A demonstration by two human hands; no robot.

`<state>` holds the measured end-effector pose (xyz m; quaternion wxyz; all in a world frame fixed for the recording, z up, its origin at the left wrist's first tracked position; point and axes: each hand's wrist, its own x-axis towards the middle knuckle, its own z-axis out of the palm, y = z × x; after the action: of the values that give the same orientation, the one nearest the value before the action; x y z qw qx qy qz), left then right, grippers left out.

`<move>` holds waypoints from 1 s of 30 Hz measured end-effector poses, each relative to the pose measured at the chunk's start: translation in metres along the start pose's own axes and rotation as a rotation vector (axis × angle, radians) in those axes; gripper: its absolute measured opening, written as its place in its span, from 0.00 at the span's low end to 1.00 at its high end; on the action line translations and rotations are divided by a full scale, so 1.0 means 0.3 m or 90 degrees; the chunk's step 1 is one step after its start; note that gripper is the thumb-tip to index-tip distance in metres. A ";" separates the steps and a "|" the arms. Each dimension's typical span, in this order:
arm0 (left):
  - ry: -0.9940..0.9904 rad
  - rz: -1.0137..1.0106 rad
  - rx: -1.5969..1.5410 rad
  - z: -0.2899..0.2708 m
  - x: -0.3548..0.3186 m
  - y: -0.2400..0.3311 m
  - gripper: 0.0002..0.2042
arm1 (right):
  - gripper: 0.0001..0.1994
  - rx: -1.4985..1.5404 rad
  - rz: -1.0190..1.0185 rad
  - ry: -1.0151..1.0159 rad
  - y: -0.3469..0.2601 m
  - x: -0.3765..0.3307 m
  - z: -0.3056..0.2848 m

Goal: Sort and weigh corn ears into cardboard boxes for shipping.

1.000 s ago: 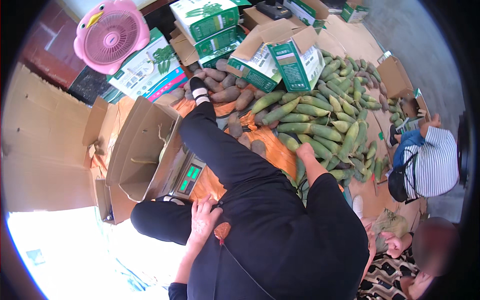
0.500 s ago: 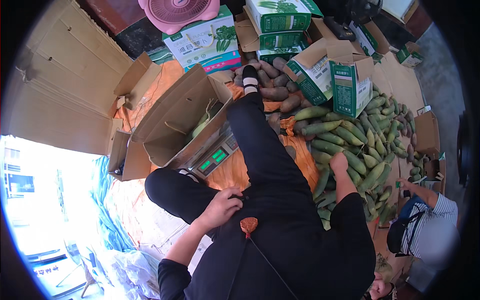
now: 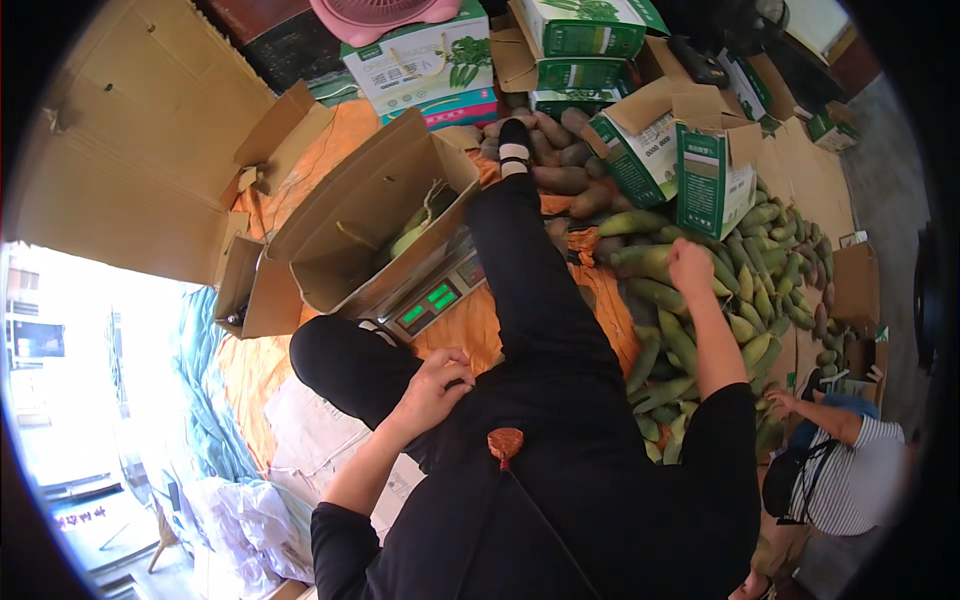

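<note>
Over the heap of green radishes (image 3: 672, 345), my right hand (image 3: 690, 268) is closed on the end of a green radish (image 3: 642, 262) near the pile's far edge. My left hand (image 3: 436, 388) hovers over my lap with its fingers curled in, and nothing shows in it. To the far left, a long open cardboard box (image 3: 350, 215) rests tilted on a digital scale (image 3: 430, 300) with a lit green display. Inside that box lie a few green radishes (image 3: 408, 240), partly hidden by its wall.
Brownish-red roots (image 3: 562, 180) lie around my outstretched foot. Green and white cartons (image 3: 703, 180) stand beyond the radishes, below stacked cartons (image 3: 590, 40). A pink fan (image 3: 385, 12) sits on a white carton (image 3: 420, 70). Another person (image 3: 850, 460) works at the right.
My right hand has moved away from me over the heap and now grips a radish. My left hand has shifted slightly forward and left. The other person has moved a little.
</note>
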<state>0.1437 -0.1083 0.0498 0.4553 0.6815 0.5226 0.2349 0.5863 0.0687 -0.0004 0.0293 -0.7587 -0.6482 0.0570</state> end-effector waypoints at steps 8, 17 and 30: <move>-0.047 0.034 -0.033 -0.029 -0.008 0.000 0.08 | 0.05 0.141 -0.294 0.245 -0.340 0.144 -0.473; 0.300 0.007 0.093 -0.243 0.100 0.001 0.15 | 0.06 0.400 -0.538 0.247 -0.868 0.154 -0.682; 0.270 -0.133 0.444 -0.234 0.255 -0.170 0.33 | 0.07 0.452 -0.460 -0.006 -1.244 0.076 -0.113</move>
<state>0.0887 -0.0093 0.0269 0.1011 0.6747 0.7192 0.1314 0.2282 0.1511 0.0762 0.3004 -0.4289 -0.8103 0.2632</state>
